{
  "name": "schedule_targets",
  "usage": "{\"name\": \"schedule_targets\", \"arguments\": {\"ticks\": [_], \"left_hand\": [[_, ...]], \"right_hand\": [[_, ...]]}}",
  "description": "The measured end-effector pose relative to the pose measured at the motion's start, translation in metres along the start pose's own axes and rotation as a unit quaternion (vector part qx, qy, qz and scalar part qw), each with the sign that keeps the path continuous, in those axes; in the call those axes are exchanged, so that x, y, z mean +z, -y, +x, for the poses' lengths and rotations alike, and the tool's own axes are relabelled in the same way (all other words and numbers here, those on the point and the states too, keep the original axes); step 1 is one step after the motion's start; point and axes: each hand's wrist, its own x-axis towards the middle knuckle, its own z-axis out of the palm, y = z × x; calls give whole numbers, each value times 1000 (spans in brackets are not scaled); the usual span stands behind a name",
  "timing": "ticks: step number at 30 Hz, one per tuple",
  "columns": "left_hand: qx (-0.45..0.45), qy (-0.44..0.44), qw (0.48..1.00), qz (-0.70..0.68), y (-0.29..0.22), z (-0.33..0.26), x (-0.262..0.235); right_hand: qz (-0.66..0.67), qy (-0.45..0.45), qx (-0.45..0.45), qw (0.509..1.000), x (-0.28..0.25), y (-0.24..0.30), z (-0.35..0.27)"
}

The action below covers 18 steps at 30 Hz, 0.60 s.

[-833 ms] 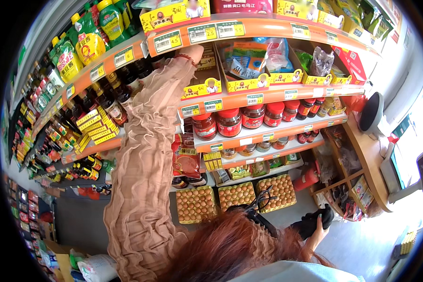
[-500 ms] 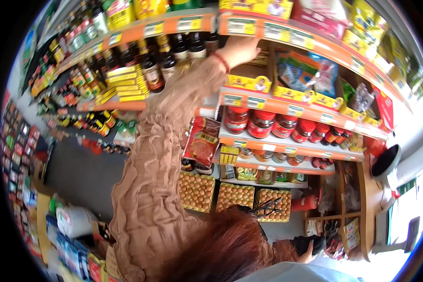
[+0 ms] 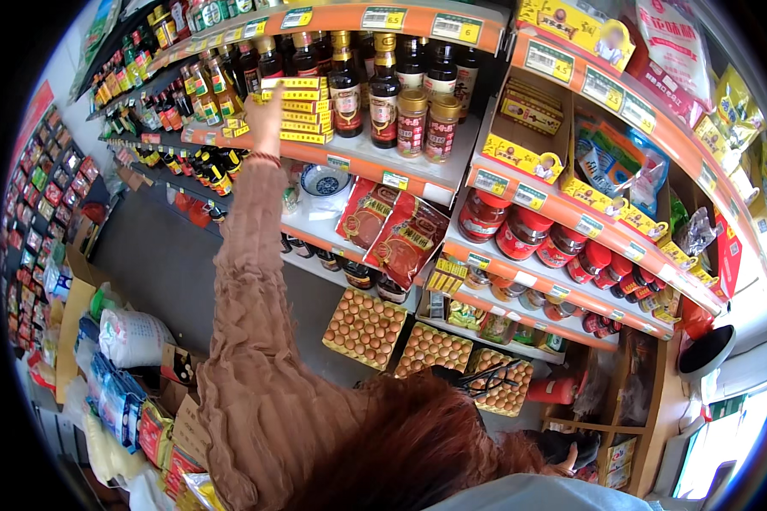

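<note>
My left hand (image 3: 265, 119) reaches out at the end of a brown crinkled sleeve, touching the left end of a stack of flat yellow boxes (image 3: 307, 117) on the upper left shelf. Most of its fingers are hidden, so I cannot tell whether it grips a box. Dark sauce bottles (image 3: 384, 100) and two brown jars with gold lids (image 3: 427, 126) stand right of the stack. At the lower right, my right hand (image 3: 568, 458) is closed against a black object (image 3: 584, 450) whose kind I cannot make out. Hair hides part of that arm.
A carton holding small yellow boxes (image 3: 530, 111) sits on the right shelf. Below are red-lidded jars (image 3: 524, 232), red packets (image 3: 406, 237) and a patterned bowl (image 3: 325, 180). Egg trays (image 3: 364, 328) lie low in front. Bags and a white sack (image 3: 136, 336) stand at lower left.
My left hand has moved left from the carton on the right shelf to the stack of yellow boxes. The view has shifted, showing more bottles and the bowl. My right hand stays low.
</note>
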Motion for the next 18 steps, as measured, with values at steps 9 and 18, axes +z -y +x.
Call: {"name": "schedule_targets", "arguments": {"ticks": [9, 18], "left_hand": [[-350, 189, 914, -75, -10, 66, -6], [-234, 96, 940, -229, -36, 36, -27]], "right_hand": [[14, 6, 34, 999, 20, 6, -14], [-26, -9, 17, 999, 53, 22, -43]]}}
